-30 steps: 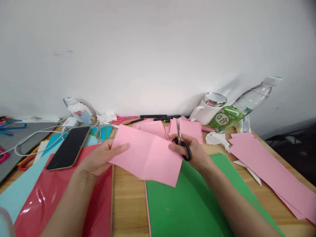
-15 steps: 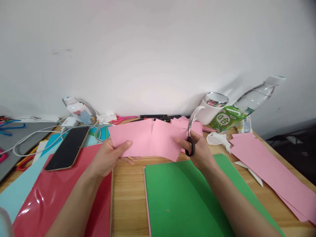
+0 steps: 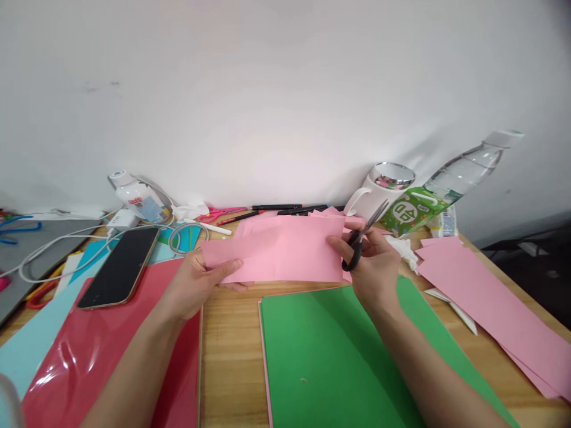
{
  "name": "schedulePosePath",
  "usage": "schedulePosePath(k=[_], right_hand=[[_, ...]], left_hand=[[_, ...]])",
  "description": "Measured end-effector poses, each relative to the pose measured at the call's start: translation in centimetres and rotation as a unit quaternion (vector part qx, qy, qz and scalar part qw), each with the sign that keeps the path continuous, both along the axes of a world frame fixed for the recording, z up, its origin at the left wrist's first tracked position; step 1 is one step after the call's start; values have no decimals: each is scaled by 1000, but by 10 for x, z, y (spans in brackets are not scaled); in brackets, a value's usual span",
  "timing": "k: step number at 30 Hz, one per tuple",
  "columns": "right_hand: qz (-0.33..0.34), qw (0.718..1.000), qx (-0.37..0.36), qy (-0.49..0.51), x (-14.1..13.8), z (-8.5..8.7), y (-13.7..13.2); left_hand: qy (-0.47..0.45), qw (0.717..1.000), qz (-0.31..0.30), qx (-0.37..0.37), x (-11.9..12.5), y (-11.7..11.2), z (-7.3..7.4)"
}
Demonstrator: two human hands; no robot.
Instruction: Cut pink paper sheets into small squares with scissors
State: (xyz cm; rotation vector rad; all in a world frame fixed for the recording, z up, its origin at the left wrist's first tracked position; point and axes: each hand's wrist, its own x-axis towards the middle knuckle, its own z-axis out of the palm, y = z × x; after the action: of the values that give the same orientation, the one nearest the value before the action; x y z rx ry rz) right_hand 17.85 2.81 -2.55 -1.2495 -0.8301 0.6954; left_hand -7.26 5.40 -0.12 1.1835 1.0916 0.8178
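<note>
Pink paper (image 3: 285,249) is held up above the table between my two hands, seemingly two pieces overlapping near the middle. My left hand (image 3: 207,274) pinches its left end, thumb on the front. My right hand (image 3: 372,255) grips a pair of scissors (image 3: 355,246) with black handles, the metal blades pointing up and to the right. The thumb and fingers of that hand also pinch the right edge of the paper. More pink pieces lie behind the held paper, partly hidden.
Green sheets (image 3: 339,356) lie in front, a red folder (image 3: 111,351) and phone (image 3: 120,267) on the left. Pink strips (image 3: 495,309) are stacked at right. Along the wall stand a white bottle (image 3: 140,199), a mug (image 3: 379,190) and a clear water bottle (image 3: 468,166), with markers (image 3: 276,207) between.
The right-hand piece of paper has swung from tilted to level and slid over the left one. My right hand has turned, tipping the scissors to the right. My left hand stays nearly still.
</note>
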Motion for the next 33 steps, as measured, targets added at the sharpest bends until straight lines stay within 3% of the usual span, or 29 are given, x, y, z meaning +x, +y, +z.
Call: schedulePosePath(k=[7,12,17,21,23,24,26,27,29,33], right_hand=[[123,990,-66,-9,2,-4,2],[13,999,26,-26,-3,-4,-2],[16,999,-31,16,-1,-6,1],[14,998,-41,44,-9,-8,0],[102,991,-75,32,-19,-8,-4],[184,978,-98,23,-25,-8,-7],[353,926,-124,40,-36,-9,-14],[404,905,-127,52,-40,-9,-17],[452,883,-113,62,-46,-9,-21],[457,884,-90,41,-47,-6,-24]], left_hand=[[-24,998,52,-8,0,1,3],[-41,998,45,-3,5,1,2],[-83,993,69,-42,5,0,5],[-107,984,140,16,6,2,8],[-137,969,196,66,7,2,10],[-149,961,217,86,8,3,11],[-157,954,232,107,10,1,13],[-152,956,225,109,11,0,14],[-124,967,196,105,13,-4,16],[-65,976,176,109,17,-11,14]])
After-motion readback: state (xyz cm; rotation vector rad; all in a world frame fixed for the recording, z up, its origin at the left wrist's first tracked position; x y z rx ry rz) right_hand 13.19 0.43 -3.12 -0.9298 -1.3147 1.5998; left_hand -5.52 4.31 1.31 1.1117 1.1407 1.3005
